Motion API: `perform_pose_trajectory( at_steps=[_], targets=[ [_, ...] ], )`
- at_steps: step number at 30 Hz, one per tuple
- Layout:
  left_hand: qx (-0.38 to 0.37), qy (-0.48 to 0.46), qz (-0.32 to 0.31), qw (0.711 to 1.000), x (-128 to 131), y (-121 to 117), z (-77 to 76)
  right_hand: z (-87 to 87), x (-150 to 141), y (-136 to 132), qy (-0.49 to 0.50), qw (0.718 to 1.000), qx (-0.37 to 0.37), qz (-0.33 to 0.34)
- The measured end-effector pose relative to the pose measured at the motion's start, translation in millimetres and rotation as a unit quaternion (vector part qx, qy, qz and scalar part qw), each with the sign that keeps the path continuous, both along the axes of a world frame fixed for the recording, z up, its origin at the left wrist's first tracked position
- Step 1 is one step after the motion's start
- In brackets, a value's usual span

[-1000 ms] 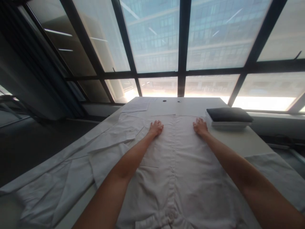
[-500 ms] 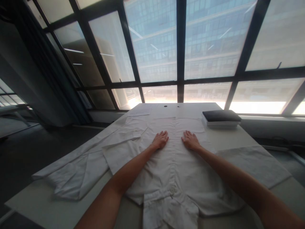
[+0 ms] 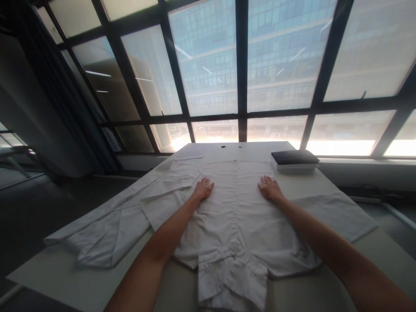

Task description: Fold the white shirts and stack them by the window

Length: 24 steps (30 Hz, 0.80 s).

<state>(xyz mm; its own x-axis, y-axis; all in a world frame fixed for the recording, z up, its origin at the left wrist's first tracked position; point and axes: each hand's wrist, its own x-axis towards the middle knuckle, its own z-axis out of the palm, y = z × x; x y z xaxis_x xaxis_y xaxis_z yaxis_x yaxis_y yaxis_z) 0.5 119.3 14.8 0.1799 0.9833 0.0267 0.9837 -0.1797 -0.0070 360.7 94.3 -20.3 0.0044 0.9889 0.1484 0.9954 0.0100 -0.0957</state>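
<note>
Shirt [image 3: 234, 216] | left hand [image 3: 203, 189] – flat, fingers spread | right hand [image 3: 269, 189] – same

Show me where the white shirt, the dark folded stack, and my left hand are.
white shirt [image 3: 240, 225]: head view, front panel beside the button placket.
dark folded stack [image 3: 294, 157]: head view, its top surface.
left hand [image 3: 203, 189]: head view, back of the hand.

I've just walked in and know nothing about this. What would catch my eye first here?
A white button-front cotton shirt lies spread flat along the pale long table, collar end nearest the camera. Both bare hands press palm-down on it, the left hand and right hand either side of the button line. A dark flat pad on a white stack sits at the far right, below tall windows.
</note>
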Motion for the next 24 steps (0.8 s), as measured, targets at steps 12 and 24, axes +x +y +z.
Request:
perform_pose_trajectory(
  at_steps=[12,24],
  targets=[
    [0.003,-0.054,-0.178,0.983,89,-66,-18.7,3.5,-2,-4,0.005,1.0,-0.003,-0.005],
    [0.007,-0.057,-0.178,0.982,87,-65,-15.3,18.4,-31,-16,0.032,0.998,-0.056,-0.011]
  ],
)
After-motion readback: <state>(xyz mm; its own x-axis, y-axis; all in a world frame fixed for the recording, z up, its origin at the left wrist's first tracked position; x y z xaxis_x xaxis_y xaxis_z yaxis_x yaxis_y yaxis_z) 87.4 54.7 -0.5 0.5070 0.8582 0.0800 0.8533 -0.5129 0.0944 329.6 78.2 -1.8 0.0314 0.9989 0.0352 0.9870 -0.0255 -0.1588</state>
